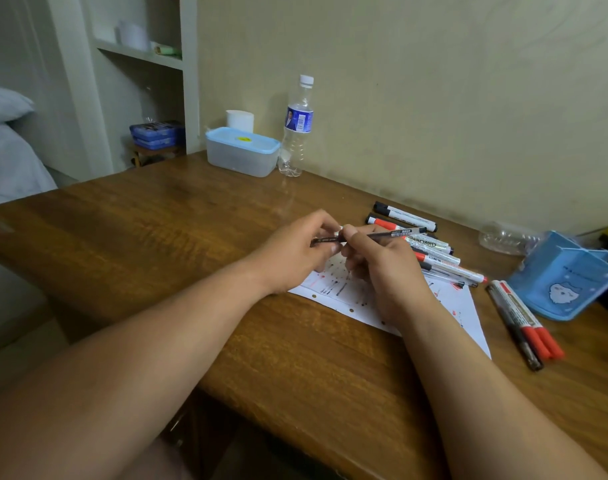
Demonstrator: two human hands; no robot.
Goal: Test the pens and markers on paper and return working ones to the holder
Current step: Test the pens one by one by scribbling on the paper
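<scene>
Both hands hold a thin dark pen (392, 234) level above the white test paper (465, 306), which carries red and black scribbles. My left hand (295, 252) pinches the pen's left end, which looks like its cap. My right hand (382, 268) grips the barrel just right of that. A heap of whiteboard markers (434, 251) lies beyond the paper. Two red-capped markers and a dark pen (524, 323) lie right of the paper. The blue holder (562, 275) with a cat picture stands tilted at the far right.
A lidded plastic box (242, 150) and a water bottle (297, 129) stand at the back by the wall. A crumpled clear bottle (503, 237) lies behind the holder. The wooden table's (157, 216) left edge drops off toward a bed and shelves.
</scene>
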